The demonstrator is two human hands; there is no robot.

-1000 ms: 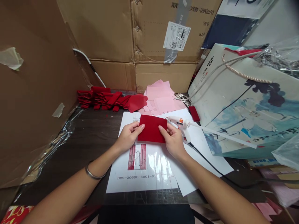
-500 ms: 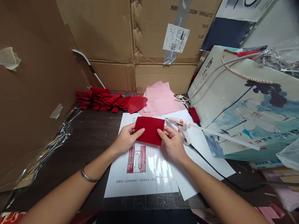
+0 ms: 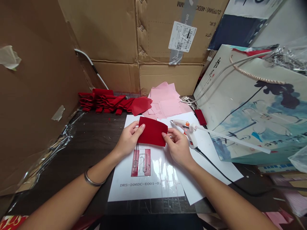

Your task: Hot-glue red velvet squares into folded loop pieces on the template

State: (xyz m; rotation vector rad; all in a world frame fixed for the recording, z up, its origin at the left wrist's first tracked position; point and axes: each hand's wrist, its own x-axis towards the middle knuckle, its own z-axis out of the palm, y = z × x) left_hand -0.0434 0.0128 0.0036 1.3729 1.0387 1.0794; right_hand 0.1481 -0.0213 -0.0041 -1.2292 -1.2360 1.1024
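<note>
Left hand [image 3: 128, 139], right hand [image 3: 176, 144] pinch red cloth [image 3: 152, 131] edges

The red fabric piece [image 3: 152, 131] is a flat rectangle of deep red, velvet-like material with clean straight edges. It is unfolded and slightly tilted, its left end higher than its right. It is held at both short ends: the left hand [image 3: 128, 138] grips the left edge with fingers on top, and the right hand [image 3: 177, 144] pinches the lower right corner. It sits just above a printed white sheet [image 3: 146, 172], partly covering the sheet's upper portion.
</note>
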